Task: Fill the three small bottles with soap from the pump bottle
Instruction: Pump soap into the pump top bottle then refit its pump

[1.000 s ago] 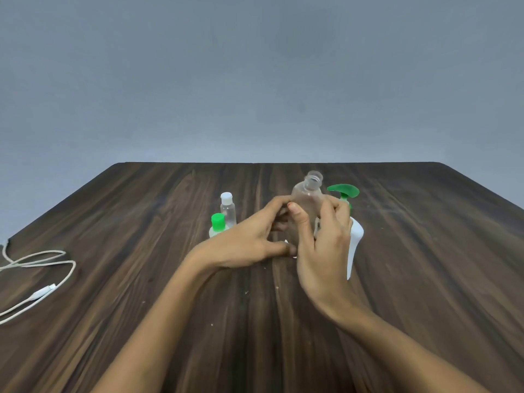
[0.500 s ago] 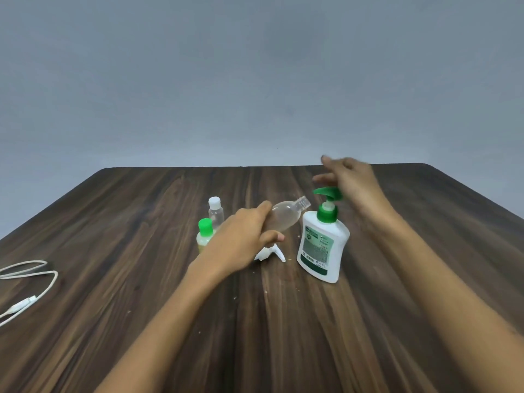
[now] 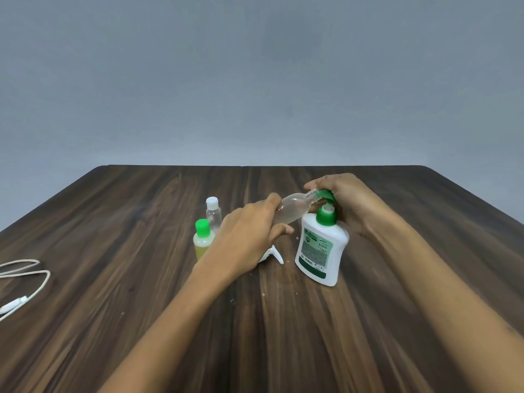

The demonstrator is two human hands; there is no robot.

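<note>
Head view:
Left hand (image 3: 249, 236): wrapped around the base of the clear open bottle (image 3: 295, 209), holding it tilted with its open neck up against the green spout.
Right hand (image 3: 344, 202): resting on top of the pump bottle (image 3: 320, 251), fingers over the green pump head (image 3: 326, 195) (how firmly it presses, I cannot tell).
Pump bottle: white, upright on the bench (image 3: 113, 279), just below the right hand.
Other small bottles: yellow-filled bottle with green cap (image 3: 202, 239) and clear bottle with white cap (image 3: 213, 214), both upright, just left of the left hand.
White cap piece (image 3: 274, 254): on the bench under the left hand.
Cable (image 3: 25, 282): well left of both hands.
</note>
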